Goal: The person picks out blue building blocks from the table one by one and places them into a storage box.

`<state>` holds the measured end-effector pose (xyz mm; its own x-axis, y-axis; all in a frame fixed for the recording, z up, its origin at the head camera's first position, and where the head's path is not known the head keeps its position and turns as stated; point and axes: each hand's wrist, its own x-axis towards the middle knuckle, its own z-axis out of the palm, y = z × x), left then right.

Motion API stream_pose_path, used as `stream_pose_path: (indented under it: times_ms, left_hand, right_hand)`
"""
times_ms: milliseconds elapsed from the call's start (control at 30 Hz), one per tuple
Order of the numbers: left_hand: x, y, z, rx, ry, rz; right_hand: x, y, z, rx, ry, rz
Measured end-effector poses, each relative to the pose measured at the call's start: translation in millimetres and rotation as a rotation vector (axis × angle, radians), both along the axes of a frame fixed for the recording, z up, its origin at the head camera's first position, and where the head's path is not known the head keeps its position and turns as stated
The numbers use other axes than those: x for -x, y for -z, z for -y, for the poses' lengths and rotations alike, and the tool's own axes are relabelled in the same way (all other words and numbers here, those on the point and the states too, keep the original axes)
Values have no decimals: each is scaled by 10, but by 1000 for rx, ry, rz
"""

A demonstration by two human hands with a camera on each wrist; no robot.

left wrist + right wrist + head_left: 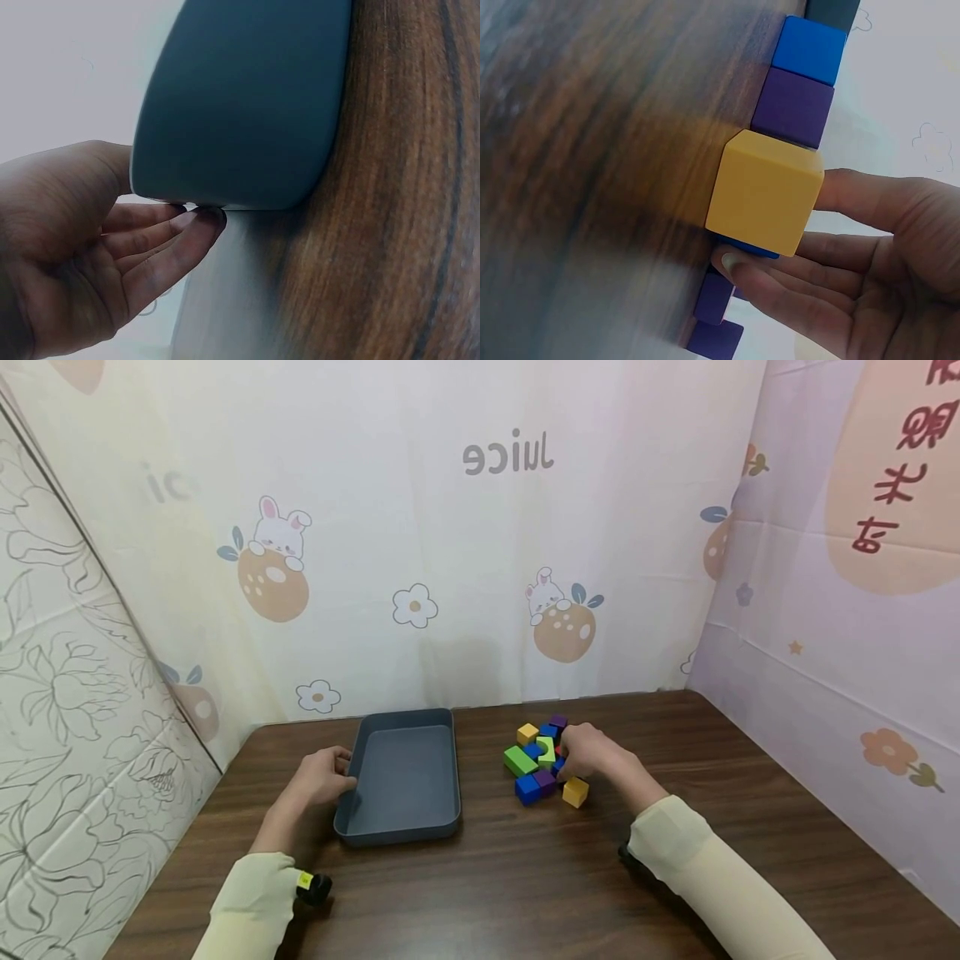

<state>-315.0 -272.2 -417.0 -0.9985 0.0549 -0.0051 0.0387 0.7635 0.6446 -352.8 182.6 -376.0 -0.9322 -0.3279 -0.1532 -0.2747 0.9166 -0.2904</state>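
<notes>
A dark grey rectangular tray (pixel 408 777) lies on the wooden table. My left hand (pixel 322 777) grips its left wall, with the thumb at the rim and the other fingers outside; the left wrist view shows this hand (pixel 82 247) against the tray wall (pixel 240 105). My right hand (pixel 592 753) reaches down into a cluster of coloured blocks. Its thumb and fingers (pixel 780 296) bend around the spot behind a yellow cube (pixel 765 195), where a sliver of a blue block (pixel 748 247) shows by a fingertip. Whether it pinches that block is hidden.
Left of the right hand are a green rectangular block (pixel 519 762), a light green arch-like block (pixel 547 750), a blue cube (pixel 527 789), a purple block (pixel 545 781) and another yellow cube (pixel 527 733). A patterned curtain (pixel 480 660) borders the table's back edge.
</notes>
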Motion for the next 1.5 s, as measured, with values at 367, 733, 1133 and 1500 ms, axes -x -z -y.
stream_pose_path:
  times_ms: [367,733,1133,1500]
  left_hand:
    - [13,7,9,-17,8,-1]
    - [-15,-14,-7,1,9,-16]
    - [16,41,16,-24,2,-11]
    - [-9,3,0,-14,6,-16]
  right_hand:
    - [23,-31,-46,6,1,1]
    - [-30,-177,-87,24,-5,-15]
    - [-106,-257,-102,36,-59,-90]
    - [-161,-314,-78,53,-66,-98]
